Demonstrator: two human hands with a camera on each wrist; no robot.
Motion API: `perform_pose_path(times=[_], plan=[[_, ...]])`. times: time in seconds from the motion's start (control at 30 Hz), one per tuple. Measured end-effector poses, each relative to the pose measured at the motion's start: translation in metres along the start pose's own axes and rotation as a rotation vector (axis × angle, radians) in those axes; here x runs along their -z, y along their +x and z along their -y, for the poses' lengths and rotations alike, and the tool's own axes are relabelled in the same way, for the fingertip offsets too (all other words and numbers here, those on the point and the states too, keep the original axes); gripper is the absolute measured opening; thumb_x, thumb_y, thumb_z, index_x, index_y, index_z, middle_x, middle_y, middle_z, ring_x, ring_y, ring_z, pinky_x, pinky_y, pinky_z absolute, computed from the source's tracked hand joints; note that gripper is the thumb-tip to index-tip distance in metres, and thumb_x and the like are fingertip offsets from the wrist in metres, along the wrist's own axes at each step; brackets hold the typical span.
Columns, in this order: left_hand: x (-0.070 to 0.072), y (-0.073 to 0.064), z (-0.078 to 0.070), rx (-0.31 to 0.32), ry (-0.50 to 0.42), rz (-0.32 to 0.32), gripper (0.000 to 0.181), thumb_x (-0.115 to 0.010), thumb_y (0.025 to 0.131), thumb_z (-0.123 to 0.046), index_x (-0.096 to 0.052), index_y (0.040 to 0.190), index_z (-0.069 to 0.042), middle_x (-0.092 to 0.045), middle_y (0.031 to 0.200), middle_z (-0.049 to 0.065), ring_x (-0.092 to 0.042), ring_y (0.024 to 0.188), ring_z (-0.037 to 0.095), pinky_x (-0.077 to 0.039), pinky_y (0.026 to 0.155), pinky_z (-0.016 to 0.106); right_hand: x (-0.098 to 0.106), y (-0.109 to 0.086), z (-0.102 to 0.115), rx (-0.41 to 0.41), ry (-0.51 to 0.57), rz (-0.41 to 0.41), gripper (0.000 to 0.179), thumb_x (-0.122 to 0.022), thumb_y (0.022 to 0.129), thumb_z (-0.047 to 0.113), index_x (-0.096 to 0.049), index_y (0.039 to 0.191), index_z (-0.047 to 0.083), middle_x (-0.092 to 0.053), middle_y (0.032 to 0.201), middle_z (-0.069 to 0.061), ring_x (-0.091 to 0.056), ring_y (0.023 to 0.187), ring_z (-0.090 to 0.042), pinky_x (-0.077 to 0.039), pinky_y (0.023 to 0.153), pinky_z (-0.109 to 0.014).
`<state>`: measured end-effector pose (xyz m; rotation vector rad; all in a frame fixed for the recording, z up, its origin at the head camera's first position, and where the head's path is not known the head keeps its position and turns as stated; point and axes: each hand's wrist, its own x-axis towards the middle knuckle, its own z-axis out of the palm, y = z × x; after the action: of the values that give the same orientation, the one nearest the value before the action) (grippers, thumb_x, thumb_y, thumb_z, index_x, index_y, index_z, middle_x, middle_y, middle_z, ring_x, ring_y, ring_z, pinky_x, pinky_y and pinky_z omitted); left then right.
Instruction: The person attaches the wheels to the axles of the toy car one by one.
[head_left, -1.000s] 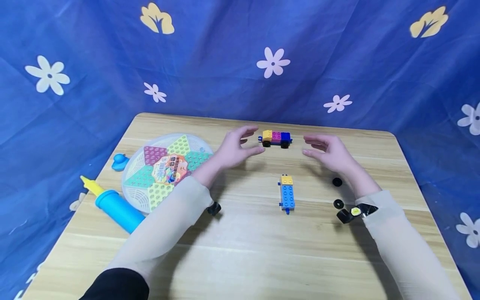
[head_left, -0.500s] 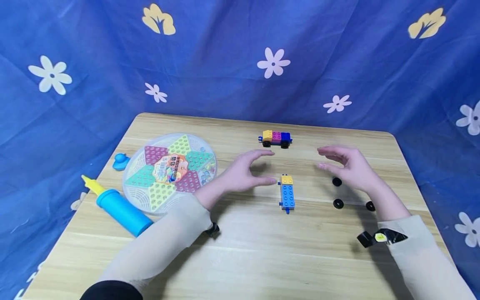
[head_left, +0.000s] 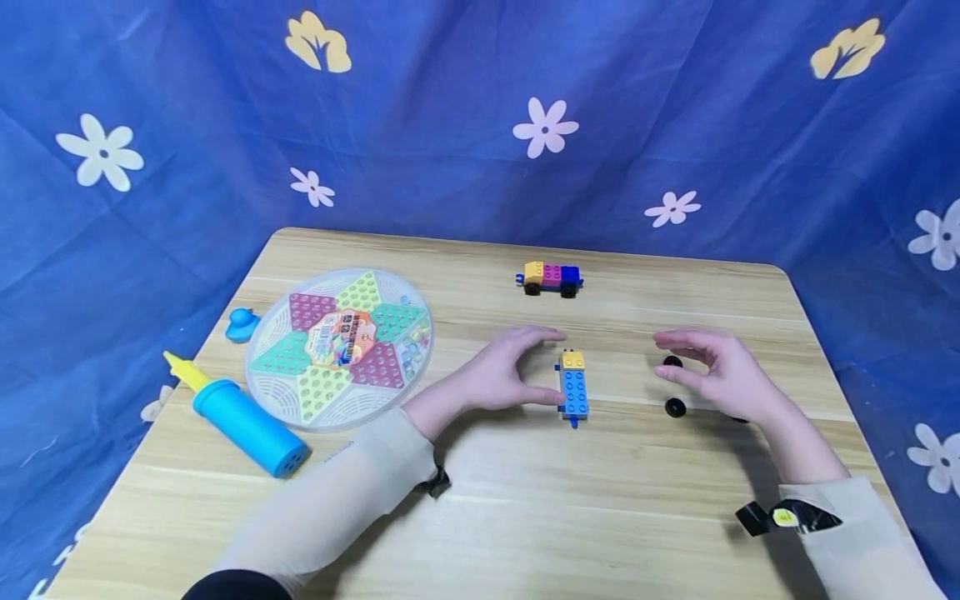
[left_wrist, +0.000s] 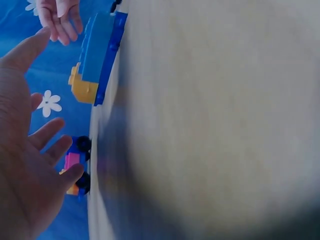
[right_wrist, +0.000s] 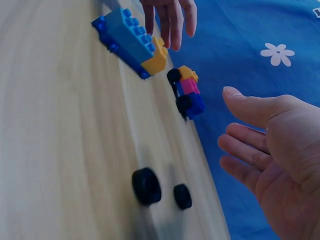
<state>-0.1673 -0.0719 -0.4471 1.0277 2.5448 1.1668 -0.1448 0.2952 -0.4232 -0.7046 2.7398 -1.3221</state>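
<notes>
A toy car body of blue and yellow building blocks [head_left: 573, 390] lies on the table, without wheels on its blue base. My left hand [head_left: 491, 375] is just left of it, thumb and fingers spread apart; in the head view the thumb tip overlaps the blue block, and contact cannot be told. My right hand [head_left: 723, 379] hovers farther right with fingers extended, holding nothing. Under and beside it lie loose black wheels [head_left: 675, 407], one partly hidden by the thumb and another almost covered by the wrist. The right wrist view shows two wheels [right_wrist: 146, 186] standing apart from that hand.
A wheeled block car [head_left: 552, 277] in yellow, pink and dark blue stands near the table's back edge. On the left are a round star-patterned game board [head_left: 281, 400], a blue rubber duck [head_left: 242, 325] and a blue pump with a yellow nozzle [head_left: 247, 427]. A blue curtain [head_left: 450, 125] hangs behind.
Both hands have drawn back from the wheeled car at the rear. The left came down beside the blue and yellow body; the right moved right and nearer, over the loose wheels.
</notes>
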Motion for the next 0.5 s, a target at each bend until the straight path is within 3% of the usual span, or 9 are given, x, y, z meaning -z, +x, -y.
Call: perform_pose_path(times=[0.2, 0.5], plan=[[-0.012, 0.003, -0.002, 0.004, 0.044, 0.042, 0.098, -0.09, 0.077, -0.062, -0.051, 0.157, -0.02, -0.049, 0.159, 0.0, -0.041, 0.148, 0.019, -0.03, 0.123, 0.045, 0.0, -0.015, -0.012, -0.01, -0.005, 0.019, 0.042, -0.086, 0.09, 0.007, -0.072, 0.128, -0.003, -0.071, 0.128, -0.015, -0.068, 0.113, -0.016, -0.047, 0.099, -0.012], [-0.023, 0.005, -0.005, 0.035, 0.162, 0.063, 0.103, -0.087, 0.073, -0.071, -0.049, 0.158, -0.028, -0.048, 0.159, -0.007, -0.037, 0.149, 0.02, -0.023, 0.124, 0.054, 0.001, -0.032, -0.026, -0.015, -0.071, 0.051, 0.041, -0.094, 0.083, 0.015, -0.078, 0.12, 0.007, -0.076, 0.117, -0.006, -0.071, 0.101, -0.021, -0.051, 0.088, -0.016]])
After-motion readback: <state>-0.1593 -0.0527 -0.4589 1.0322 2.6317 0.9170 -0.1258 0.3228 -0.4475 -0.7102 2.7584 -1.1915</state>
